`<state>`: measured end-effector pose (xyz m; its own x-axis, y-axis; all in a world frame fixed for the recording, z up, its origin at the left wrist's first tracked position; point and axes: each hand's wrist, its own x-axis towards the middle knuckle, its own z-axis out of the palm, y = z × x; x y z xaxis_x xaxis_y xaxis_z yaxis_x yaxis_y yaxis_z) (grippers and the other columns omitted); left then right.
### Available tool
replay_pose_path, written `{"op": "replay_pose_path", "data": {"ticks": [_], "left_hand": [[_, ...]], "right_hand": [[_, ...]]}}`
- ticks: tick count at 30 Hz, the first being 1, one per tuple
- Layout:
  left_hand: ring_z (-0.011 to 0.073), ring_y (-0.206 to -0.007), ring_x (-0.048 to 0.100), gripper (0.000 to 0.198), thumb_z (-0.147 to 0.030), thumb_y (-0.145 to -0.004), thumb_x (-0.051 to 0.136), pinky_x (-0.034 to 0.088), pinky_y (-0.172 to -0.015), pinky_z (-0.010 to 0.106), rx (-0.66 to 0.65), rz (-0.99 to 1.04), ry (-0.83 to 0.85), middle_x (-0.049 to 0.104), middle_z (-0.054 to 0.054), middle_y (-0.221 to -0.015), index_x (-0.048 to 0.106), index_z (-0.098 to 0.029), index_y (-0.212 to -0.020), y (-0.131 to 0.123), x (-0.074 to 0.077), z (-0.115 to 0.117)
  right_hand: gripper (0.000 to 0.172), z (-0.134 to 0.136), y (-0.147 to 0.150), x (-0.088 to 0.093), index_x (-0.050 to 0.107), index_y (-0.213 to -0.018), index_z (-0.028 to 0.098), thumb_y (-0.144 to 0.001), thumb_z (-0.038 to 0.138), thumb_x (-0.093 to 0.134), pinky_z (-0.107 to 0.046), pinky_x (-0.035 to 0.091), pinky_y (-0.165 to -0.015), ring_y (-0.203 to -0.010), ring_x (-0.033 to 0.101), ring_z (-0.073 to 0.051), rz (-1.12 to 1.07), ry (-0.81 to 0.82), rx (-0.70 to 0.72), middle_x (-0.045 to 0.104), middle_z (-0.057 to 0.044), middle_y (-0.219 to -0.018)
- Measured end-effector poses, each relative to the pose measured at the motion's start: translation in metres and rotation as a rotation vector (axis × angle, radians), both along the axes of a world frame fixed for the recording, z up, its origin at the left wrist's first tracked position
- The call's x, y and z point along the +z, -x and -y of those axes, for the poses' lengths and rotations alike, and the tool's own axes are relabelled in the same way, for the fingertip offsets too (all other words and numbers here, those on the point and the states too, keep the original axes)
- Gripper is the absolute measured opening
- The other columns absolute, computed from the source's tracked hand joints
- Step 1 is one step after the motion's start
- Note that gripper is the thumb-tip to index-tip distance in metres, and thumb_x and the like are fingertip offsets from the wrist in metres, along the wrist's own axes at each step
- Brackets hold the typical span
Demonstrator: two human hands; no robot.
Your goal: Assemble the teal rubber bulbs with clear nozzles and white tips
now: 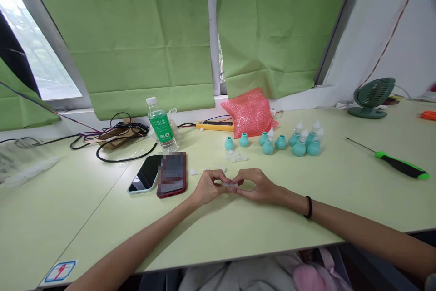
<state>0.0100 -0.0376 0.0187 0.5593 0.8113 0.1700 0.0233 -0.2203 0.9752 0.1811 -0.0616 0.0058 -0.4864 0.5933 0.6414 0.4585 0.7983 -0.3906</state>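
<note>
My left hand (210, 186) and my right hand (256, 185) meet above the table near its front. Between their fingertips they pinch one small translucent plastic piece (230, 184), partly covered by the fingers; its exact kind does not show. Just beyond the hands lies a little pile of clear-white plastic pieces (236, 156). Behind and to the right stand several turquoise rubber bulbs (280, 142); some are bare with open necks, while others carry a translucent pointed nozzle (299, 128). A small white piece (193, 172) rests left of the hands.
Two phones, one dark red (172, 175) and one pale-edged (145, 175), lie to the left, near a water bottle (161, 125). Tangled cables (119, 134), a yellow tool (215, 125) and a pink bubble-wrap bag (250, 113) line the back. A screwdriver (402, 164) and green fan (371, 99) are rightward.
</note>
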Motion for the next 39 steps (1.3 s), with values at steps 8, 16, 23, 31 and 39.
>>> {"op": "replay_pose_path", "data": {"ticks": [8,16,23,31,39], "left_hand": [[0.0149,-0.066,0.056,0.027,-0.029,-0.058,0.066,0.045,-0.057,0.026,-0.044,-0.022,-0.012,0.060,0.005,-0.075,0.057,-0.013,-0.077,0.000,0.002,0.004],[0.0116,-0.056,0.054,0.025,-0.024,-0.053,0.070,0.044,-0.055,0.025,-0.028,-0.044,0.033,0.056,0.002,-0.065,0.051,-0.011,-0.063,0.000,-0.003,0.002],[0.0066,-0.048,0.047,0.026,-0.023,-0.051,0.070,0.038,-0.047,0.019,0.042,-0.050,0.000,0.052,-0.002,-0.059,0.047,-0.012,-0.057,0.001,-0.005,0.003],[0.0078,-0.046,0.048,0.030,-0.028,-0.053,0.069,0.038,-0.044,0.020,0.053,-0.011,0.015,0.052,-0.001,-0.056,0.044,-0.013,-0.058,0.000,-0.003,0.004],[0.0121,-0.062,0.053,0.042,-0.038,-0.074,0.049,0.045,-0.055,0.024,0.017,0.004,-0.030,0.056,0.004,-0.069,0.042,-0.015,-0.109,0.000,0.003,0.004]], "right_hand": [[0.015,-0.002,-0.004,0.007,0.053,-0.088,0.015,-0.074,0.020,0.051,-0.022,0.041,-0.054,-0.061,0.053,-0.010,0.094,-0.206,0.012,0.060,-0.003,-0.070],[0.026,-0.005,-0.011,0.016,0.047,-0.095,0.015,-0.072,0.026,0.052,-0.025,0.041,-0.053,-0.064,0.054,-0.013,0.242,-0.304,0.007,0.060,-0.005,-0.074],[0.031,-0.006,-0.013,0.018,0.045,-0.098,0.015,-0.070,0.027,0.052,-0.028,0.044,-0.060,-0.072,0.054,-0.016,0.192,-0.240,0.010,0.059,-0.006,-0.080],[0.035,-0.019,-0.016,0.023,0.042,-0.105,0.016,-0.073,0.028,0.050,-0.031,0.043,-0.070,-0.084,0.051,-0.018,0.176,-0.170,-0.113,0.056,-0.008,-0.090],[0.056,-0.096,-0.008,0.064,0.028,-0.121,0.018,-0.071,0.031,0.050,-0.045,0.032,-0.082,-0.112,0.028,-0.034,0.513,0.113,-0.760,0.023,-0.015,-0.128]]}}
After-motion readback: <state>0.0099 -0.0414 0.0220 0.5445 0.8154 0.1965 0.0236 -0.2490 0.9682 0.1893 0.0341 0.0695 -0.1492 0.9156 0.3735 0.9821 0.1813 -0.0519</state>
